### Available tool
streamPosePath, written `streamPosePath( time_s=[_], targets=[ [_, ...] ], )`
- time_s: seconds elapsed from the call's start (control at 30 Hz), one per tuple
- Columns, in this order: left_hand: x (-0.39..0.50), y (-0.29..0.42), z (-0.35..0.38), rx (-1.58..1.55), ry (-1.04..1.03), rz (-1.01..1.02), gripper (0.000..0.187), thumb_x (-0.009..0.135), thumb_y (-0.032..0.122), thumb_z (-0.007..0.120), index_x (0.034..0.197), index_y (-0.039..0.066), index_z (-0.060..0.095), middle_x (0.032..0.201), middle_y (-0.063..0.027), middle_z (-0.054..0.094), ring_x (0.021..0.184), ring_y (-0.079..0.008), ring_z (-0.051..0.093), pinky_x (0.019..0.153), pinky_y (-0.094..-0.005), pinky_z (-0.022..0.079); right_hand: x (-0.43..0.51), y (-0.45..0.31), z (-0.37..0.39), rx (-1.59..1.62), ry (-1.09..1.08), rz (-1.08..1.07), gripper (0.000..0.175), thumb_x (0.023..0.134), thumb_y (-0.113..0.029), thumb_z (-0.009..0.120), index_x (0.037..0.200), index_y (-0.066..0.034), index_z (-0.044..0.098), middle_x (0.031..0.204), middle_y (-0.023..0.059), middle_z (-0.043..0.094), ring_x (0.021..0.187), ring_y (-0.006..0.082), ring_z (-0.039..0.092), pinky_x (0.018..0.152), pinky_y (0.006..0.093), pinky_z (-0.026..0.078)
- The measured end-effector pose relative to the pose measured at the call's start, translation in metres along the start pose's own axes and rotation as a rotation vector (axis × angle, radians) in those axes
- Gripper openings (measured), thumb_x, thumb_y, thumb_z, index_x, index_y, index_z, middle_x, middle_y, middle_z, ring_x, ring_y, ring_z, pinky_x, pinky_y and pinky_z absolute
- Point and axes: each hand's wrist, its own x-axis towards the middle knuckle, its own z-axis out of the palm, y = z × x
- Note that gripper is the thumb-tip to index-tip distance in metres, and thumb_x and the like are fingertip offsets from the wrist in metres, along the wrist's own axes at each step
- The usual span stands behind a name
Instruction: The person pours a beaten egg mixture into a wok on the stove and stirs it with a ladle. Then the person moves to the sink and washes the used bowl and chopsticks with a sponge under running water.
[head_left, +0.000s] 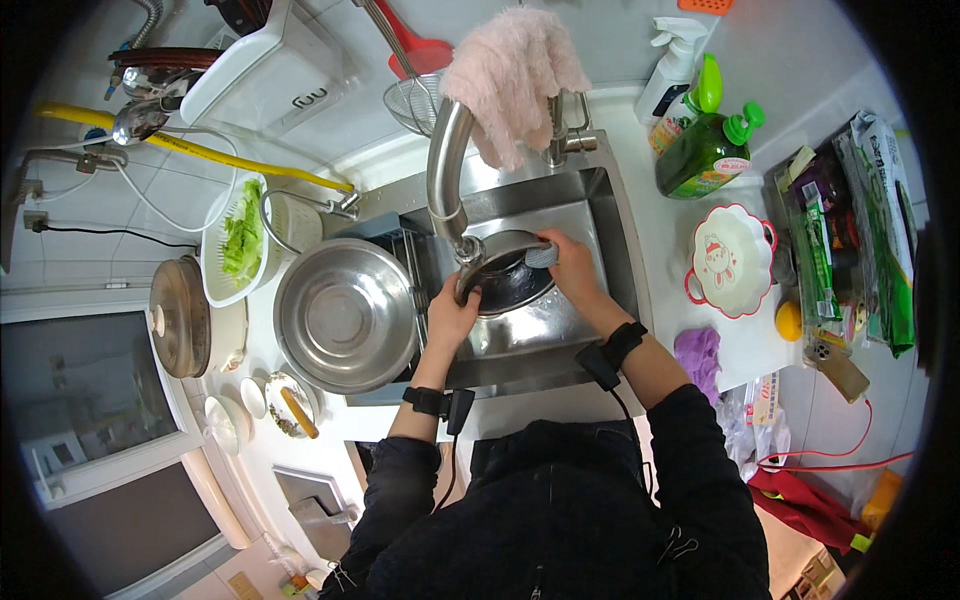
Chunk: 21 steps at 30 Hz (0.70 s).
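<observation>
Over the steel sink (555, 326), my left hand (452, 311) grips the near left rim of a dark round metal bowl or pot (510, 289), its thumb on the inner side. My right hand (574, 266) presses a grey scrubbing pad or cloth (541, 256) against the right side of the same vessel, which is tilted. The curved steel faucet (448, 172) ends just above its left edge, with a pink fluffy cloth (510, 82) draped on top. Whether water runs is hard to tell. A wide steel basin (345, 315) rests left of my left hand.
Left of the sink are a white basket (214, 262) with green leaves (244, 240), a lidded pot (180, 319) and small dishes (289, 405). On the right stand a green pump bottle (701, 157), spray bottles (671, 71), a scalloped bowl (731, 259) and a purple cloth (699, 360).
</observation>
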Motion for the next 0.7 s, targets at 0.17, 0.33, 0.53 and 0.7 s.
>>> streamPosePath(
  time_s=[0.17, 0.33, 0.53, 0.7],
  targets=[
    [-0.004, 0.002, -0.001, 0.04, -0.12, -0.018, 0.053, 0.08, 0.017, 0.056, 0.129, 0.008, 0.038, 0.091, -0.0252, 0.061, 0.085, -0.0423, 0.059, 0.073, -0.045, 0.047, 0.012, -0.013, -0.01, -0.041, -0.029, -0.108, 0.042, 0.066, 0.01, 0.054, 0.104, -0.0063, 0.058, 0.093, 0.0152, 0.063, 0.086, 0.0343, 0.06, 0.074, 0.0353, 0.048],
    [-0.018, -0.03, 0.041, -0.459, -0.106, -0.185, 0.049, 0.083, 0.004, 0.047, 0.131, 0.003, 0.034, 0.112, -0.019, 0.056, 0.1, -0.0296, 0.057, 0.082, -0.0382, 0.047, -0.002, 0.008, 0.005, 0.204, 0.073, 0.076, 0.042, 0.067, 0.007, 0.056, 0.107, -0.0055, 0.057, 0.098, 0.0155, 0.063, 0.088, 0.031, 0.062, 0.077, 0.032, 0.047],
    [-0.027, -0.056, 0.064, -0.809, -0.121, -0.102, 0.056, 0.084, -0.005, 0.04, 0.136, 0.002, 0.024, 0.128, -0.0139, 0.043, 0.118, -0.0222, 0.042, 0.101, -0.0295, 0.029, -0.045, 0.053, 0.03, 0.19, -0.059, 0.366, 0.047, 0.07, -0.005, 0.064, 0.113, 0.0029, 0.048, 0.11, 0.0198, 0.057, 0.1, 0.0282, 0.056, 0.085, 0.0341, 0.044],
    [-0.023, -0.06, 0.071, -0.69, -0.089, -0.084, 0.07, 0.081, -0.008, 0.038, 0.14, 0.009, 0.006, 0.135, -0.0179, 0.031, 0.12, -0.0261, 0.04, 0.099, -0.0307, 0.033, -0.071, 0.061, 0.032, 0.126, -0.23, 0.636, 0.06, 0.072, -0.015, 0.068, 0.12, 0.005, 0.038, 0.113, 0.0219, 0.052, 0.105, 0.0297, 0.052, 0.087, 0.0347, 0.043]
  ],
)
